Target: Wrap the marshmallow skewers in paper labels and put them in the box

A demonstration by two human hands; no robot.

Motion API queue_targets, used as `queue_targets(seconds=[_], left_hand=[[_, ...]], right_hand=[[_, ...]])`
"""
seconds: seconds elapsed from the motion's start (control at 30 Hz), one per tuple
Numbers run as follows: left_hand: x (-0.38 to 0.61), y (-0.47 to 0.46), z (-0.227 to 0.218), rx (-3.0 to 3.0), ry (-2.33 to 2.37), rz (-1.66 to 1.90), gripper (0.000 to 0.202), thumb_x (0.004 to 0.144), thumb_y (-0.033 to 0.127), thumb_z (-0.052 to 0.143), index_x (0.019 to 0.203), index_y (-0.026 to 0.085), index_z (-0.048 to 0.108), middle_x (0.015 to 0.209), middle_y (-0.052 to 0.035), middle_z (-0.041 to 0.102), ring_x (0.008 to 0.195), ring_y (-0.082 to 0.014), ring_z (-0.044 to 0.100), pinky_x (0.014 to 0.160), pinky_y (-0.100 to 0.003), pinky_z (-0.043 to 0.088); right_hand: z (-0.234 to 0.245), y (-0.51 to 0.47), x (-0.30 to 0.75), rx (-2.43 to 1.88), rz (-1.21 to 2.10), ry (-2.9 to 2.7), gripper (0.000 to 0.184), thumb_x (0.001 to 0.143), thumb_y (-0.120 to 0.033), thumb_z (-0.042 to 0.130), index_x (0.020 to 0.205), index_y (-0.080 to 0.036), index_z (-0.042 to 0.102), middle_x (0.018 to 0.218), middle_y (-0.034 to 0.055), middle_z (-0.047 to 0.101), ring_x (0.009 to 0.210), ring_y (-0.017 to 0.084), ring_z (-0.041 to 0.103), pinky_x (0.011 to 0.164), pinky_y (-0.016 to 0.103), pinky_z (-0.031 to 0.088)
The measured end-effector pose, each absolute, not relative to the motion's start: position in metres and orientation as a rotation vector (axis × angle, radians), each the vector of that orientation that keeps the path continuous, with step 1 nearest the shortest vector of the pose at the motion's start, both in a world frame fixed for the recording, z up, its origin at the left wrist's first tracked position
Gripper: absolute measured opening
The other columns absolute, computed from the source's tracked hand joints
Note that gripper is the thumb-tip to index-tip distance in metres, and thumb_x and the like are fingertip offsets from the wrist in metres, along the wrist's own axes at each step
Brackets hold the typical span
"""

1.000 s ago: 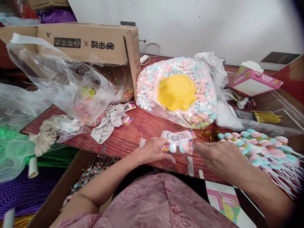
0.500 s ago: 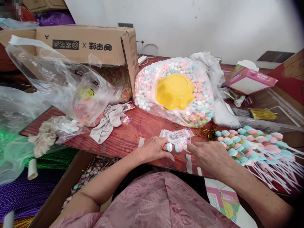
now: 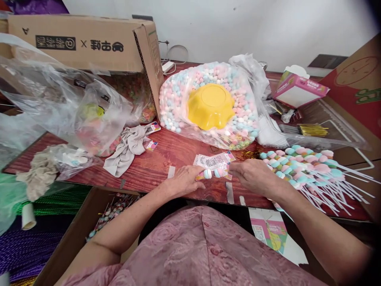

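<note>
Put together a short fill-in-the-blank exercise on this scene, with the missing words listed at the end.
1. Small fluffy pieces show ____ the left hand and the right hand.
2. The bare sticks sticking out of the bundle are coloured ____.
3. The upside-down bowl is coloured ____.
4. In the picture, the cardboard box stands to the ____ of the bowl.

Missing words: between; white; yellow; left.
</note>
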State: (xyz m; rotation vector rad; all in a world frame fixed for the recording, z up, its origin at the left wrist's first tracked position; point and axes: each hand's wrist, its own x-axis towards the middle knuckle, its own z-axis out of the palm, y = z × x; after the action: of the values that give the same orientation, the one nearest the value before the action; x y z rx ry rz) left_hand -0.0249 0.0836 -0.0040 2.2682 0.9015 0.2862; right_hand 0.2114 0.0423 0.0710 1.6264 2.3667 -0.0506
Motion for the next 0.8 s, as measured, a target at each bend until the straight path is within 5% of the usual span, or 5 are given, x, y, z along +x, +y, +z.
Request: queue_targets(seconds=[0.17,0.33,0.43,0.57,0.8], left_hand=[[-0.025,0.079,-0.002,2.148,0.849,0.291,0.026,0.074,0.031,0.075,0.093,0.016,0.065,0.087,-0.0023,0.067,0.084,-0.0204,0.062,0.073,-0.029,0.044],[-0.025,0.073,0.004,2.032,0.836,0.266,0.029,0.068,0.039,0.078,0.078,0.016,0.064,0.070,0.0028,0.059,0.069,-0.0152,0.056,0.058,-0.024,0.036],[-0.026,0.066,0.007,2.035,0.785,0.217,0.031,0.066,0.038,0.080,0.082,0.016,0.065,0.072,0.0022,0.061,0.069,-0.0153,0.056,0.059,-0.024,0.035],[-0.026,0.053,0.008,2.090,0.769,0.213,0.034,0.066,0.038,0.080,0.088,0.015,0.066,0.079,-0.0004,0.065,0.074,-0.0181,0.059,0.065,-0.027,0.040],[-0.039,0.038,0.006,2.048,0.768,0.470,0.055,0.069,0.029,0.078,0.120,0.019,0.059,0.106,-0.0047,0.068,0.095,-0.0223,0.061,0.081,-0.032,0.046]], right_hand=[[0.072,0.031,0.204,1.542,-0.002,2.521,0.018,0.084,-0.018,0.047,0.078,-0.017,0.064,0.062,0.0035,0.062,0.052,0.012,0.044,0.054,0.031,0.012],[0.068,0.019,0.194,1.514,-0.166,2.640,0.026,0.089,-0.013,0.043,0.084,-0.016,0.068,0.070,0.0041,0.067,0.058,0.011,0.049,0.055,0.030,0.016],[0.064,0.011,0.190,1.514,-0.444,2.653,0.027,0.094,-0.019,0.043,0.098,-0.020,0.071,0.077,0.0033,0.070,0.063,0.012,0.055,0.057,0.027,0.022],[0.062,0.005,0.189,1.500,-0.706,2.642,0.031,0.098,-0.028,0.043,0.090,-0.019,0.072,0.081,0.0031,0.071,0.069,0.013,0.059,0.063,0.025,0.031],[0.071,0.015,0.178,1.524,-0.117,2.590,0.027,0.097,-0.026,0.045,0.098,-0.019,0.071,0.087,0.0072,0.072,0.076,0.016,0.061,0.061,0.026,0.028]])
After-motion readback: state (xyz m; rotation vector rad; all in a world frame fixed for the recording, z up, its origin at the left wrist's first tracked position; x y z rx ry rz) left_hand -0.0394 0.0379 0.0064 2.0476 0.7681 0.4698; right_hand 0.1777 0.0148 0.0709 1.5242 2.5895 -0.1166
